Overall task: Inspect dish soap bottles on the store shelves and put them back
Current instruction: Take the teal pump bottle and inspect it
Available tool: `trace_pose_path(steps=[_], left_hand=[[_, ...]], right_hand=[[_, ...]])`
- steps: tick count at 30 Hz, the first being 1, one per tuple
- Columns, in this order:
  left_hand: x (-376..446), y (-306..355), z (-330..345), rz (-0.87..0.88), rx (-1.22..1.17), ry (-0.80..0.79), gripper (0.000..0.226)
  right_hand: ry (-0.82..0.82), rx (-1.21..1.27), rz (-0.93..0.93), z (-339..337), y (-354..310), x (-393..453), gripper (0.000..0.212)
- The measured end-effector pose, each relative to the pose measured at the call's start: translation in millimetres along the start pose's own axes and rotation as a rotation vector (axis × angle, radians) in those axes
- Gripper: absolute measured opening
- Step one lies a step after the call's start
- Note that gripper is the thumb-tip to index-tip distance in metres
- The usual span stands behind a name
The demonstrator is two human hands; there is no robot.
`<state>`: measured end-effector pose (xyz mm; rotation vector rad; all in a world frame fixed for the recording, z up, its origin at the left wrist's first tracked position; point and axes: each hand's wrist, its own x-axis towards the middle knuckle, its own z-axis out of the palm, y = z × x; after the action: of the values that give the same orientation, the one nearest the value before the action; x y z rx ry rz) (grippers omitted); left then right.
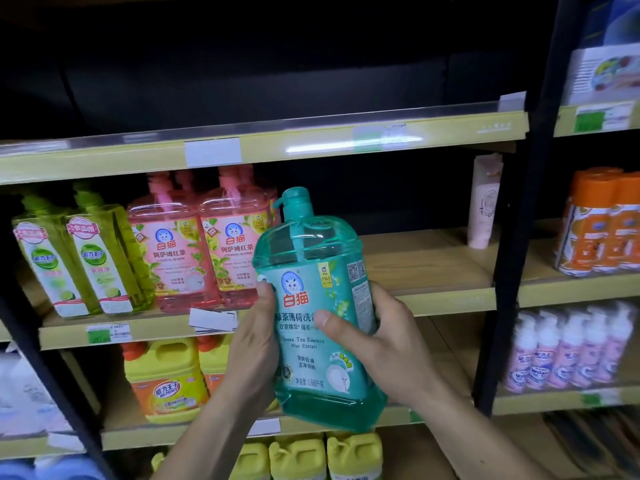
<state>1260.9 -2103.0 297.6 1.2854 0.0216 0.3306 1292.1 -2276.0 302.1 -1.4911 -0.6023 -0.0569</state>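
I've got the teal bottle [318, 306] up in front of me, off the shelf, held in the air ahead of the middle shelf's front lip [446, 299]. My left hand [254, 344] wraps its left side, thumb pressed on the label; my right hand [374, 337] curls round the right side, thumb laid flat across the printed text. Both grip firmly.

Room to move: the middle shelf board to the right of the bottle is bare pale wood, all the way over to the black upright post [502, 271]. The yellow-edged shelf above [311, 143] hangs low, just over the pump tops.

The bottle is clear teal plastic, broad and flattish with rounded shoulders, green liquid pooled at the base, a curved pump head on top tilted slightly left. Its glossy label carries a white cat logo and "Green Tea Essence".

To the left on that same shelf stand the pink pump bottles [201, 244], same shape, tight side by side, and beyond them the slim green bottles [86, 258]. A pale pink tube [483, 202] leans against the post at the far right. Below, the yellow jugs [166, 379] with orange caps sit behind my left wrist. In the next bay, orange-capped cans [602, 223] and, lower, blurred white-and-pink bottles [568, 351].
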Motion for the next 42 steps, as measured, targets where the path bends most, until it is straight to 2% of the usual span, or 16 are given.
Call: trace_pose_path(steps=[3,6,9,11,16,20,22,25,28,31,35,38,42], left_hand=[[-2.8,4.1,2.8,0.026,0.050,-0.010,0.065],[-1.4,17.6,1.8,0.030,0.123,-0.086,0.060],[1.7,31.0,-3.0,-0.031,0.112,-0.297,0.064],[2.3,32.5,-3.6,-0.002,0.148,-0.348,0.072],[-0.3,24.0,-1.5,0.073,0.094,-0.297,0.066],[-1.1,16.2,-6.2,0.147,0.074,-0.299,0.069],[-1.4,10.4,-10.0,0.191,0.084,-0.292,0.072],[-1.8,0.8,-16.5,0.243,0.160,-0.249,0.080],[2.1,-4.1,-25.1,0.272,0.327,-0.178,0.086],[4.5,-4.8,-29.8,0.269,0.391,-0.160,0.087],[-0.9,1.6,-26.7,0.296,0.410,-0.176,0.087],[-7.4,7.2,-15.9,0.341,0.409,-0.175,0.082],[-27.8,11.7,7.0,0.345,0.302,-0.196,0.055]], right_hand=[[-0.032,0.134,0.021,-6.4,5.0,2.7,0.036],[-0.033,0.312,0.091,-14.1,7.0,10.7,0.035],[-0.045,0.451,0.214,-17.8,7.4,20.8,0.052],[-0.069,0.521,0.284,-17.3,7.4,23.6,0.069],[-0.040,0.562,0.262,-14.4,5.2,24.7,0.074],[-0.091,0.526,0.235,-14.7,9.5,25.3,0.084],[-0.106,0.498,0.187,-17.7,12.7,26.2,0.081],[-0.157,0.414,0.085,-27.6,13.7,27.7,0.071],[-0.203,0.299,0.019,-35.4,11.0,30.8,0.071],[-0.248,0.260,-0.023,-36.8,13.7,33.7,0.069],[-0.224,0.294,-0.009,-34.9,18.5,34.7,0.067],[-0.161,0.350,0.032,-31.7,21.3,37.4,0.058],[-0.214,0.692,0.224,-17.4,29.3,41.0,0.055]])
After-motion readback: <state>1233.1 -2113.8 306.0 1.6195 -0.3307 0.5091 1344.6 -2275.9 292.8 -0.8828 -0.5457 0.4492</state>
